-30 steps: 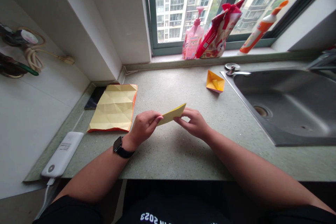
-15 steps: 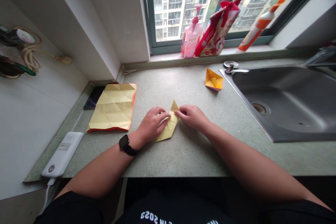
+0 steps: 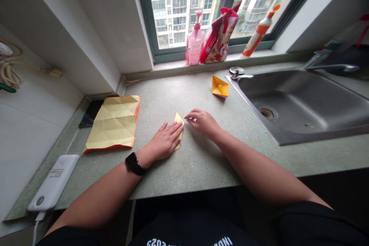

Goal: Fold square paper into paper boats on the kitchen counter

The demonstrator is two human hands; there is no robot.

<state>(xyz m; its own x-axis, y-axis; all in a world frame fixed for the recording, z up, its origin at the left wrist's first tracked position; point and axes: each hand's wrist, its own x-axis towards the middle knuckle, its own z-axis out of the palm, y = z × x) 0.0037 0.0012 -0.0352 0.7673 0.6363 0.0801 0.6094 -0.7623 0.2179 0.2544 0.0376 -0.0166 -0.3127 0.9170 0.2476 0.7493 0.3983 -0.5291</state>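
Note:
A folded piece of pale yellow paper (image 3: 178, 118) lies on the speckled counter with its pointed tip toward the window. Flat across it rests my left hand (image 3: 164, 140), fingers stretched out, hiding most of its middle. My right hand (image 3: 202, 123) hovers just right of the paper, apart from it, with fingers loosely bent and nothing visible in them. Toward the sink stands a small orange folded paper boat (image 3: 220, 87). A stack of creased yellow sheets with red-orange edges (image 3: 113, 123) lies to the left of my hands.
A dark phone (image 3: 90, 113) sits partly under the sheets. Near the left edge is a white power bank (image 3: 54, 180) with a cable. The steel sink (image 3: 311, 100) is at right. On the sill stand a pink pump bottle (image 3: 195, 44), a red bag (image 3: 220, 38) and an orange-white bottle (image 3: 259, 34).
My left hand has flattened onto the paper, whose visible part is narrower. My right hand has let go of its edge and sits slightly apart. The whole view has shifted.

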